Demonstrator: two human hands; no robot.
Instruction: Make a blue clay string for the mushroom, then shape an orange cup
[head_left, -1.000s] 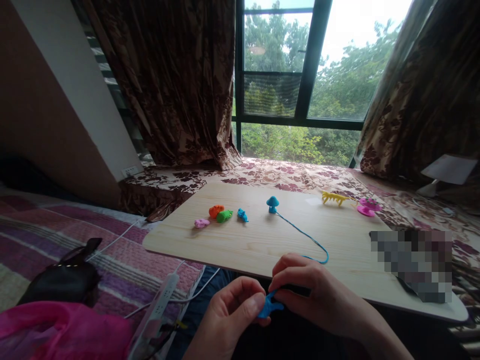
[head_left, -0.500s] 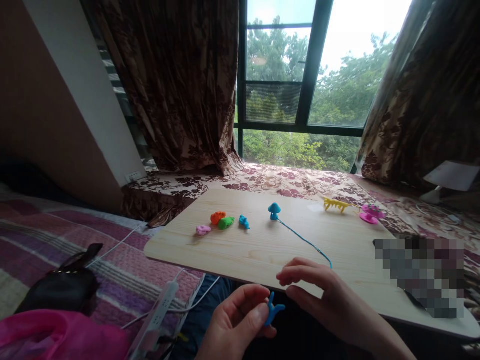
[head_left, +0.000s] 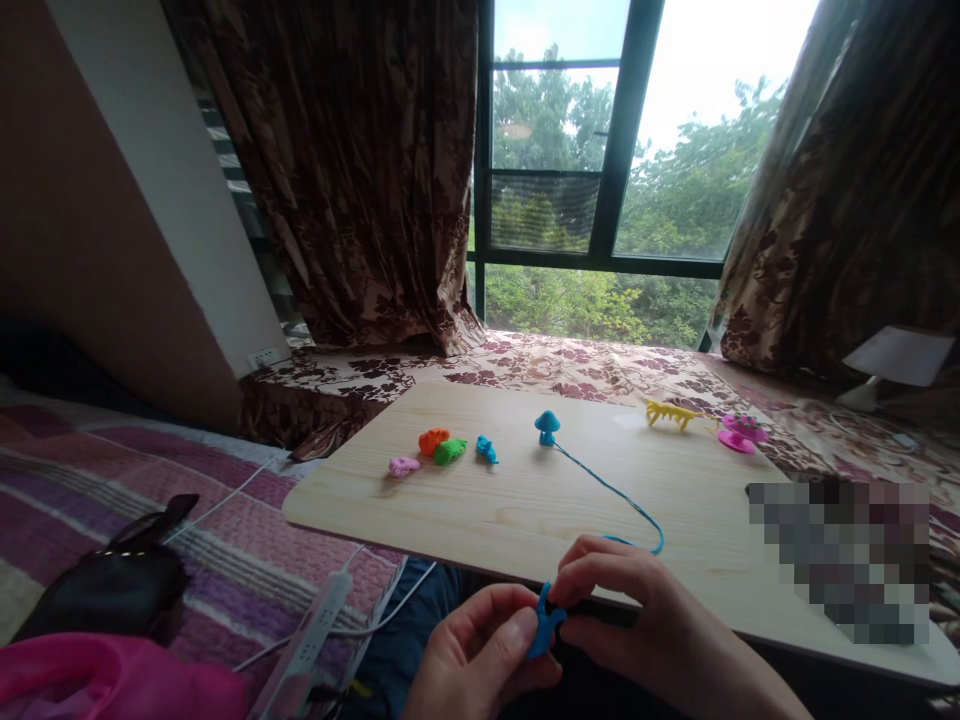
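The blue piece (head_left: 544, 638) is toward six o'clock, just off the table's (head_left: 465, 520) near edge; it looks light and soft, likely easily dented, its thick base best for a gentle pinch; the left hand (head_left: 480, 650) has thumb and fingers closed on that base; the right hand (head_left: 622, 600), at its two o'clock, keeps thumb and forefinger slightly parted by the prongs; whether they touch, I cannot tell.

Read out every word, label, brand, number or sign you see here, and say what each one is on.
No readable text anywhere.
Blue piece in the left hand: no lettering shows.
Power strip: any marking is too small to read.
Wall socket: likewise too small.
Pixelated patch at the right of the table: blocked out, so any text there cannot be read.
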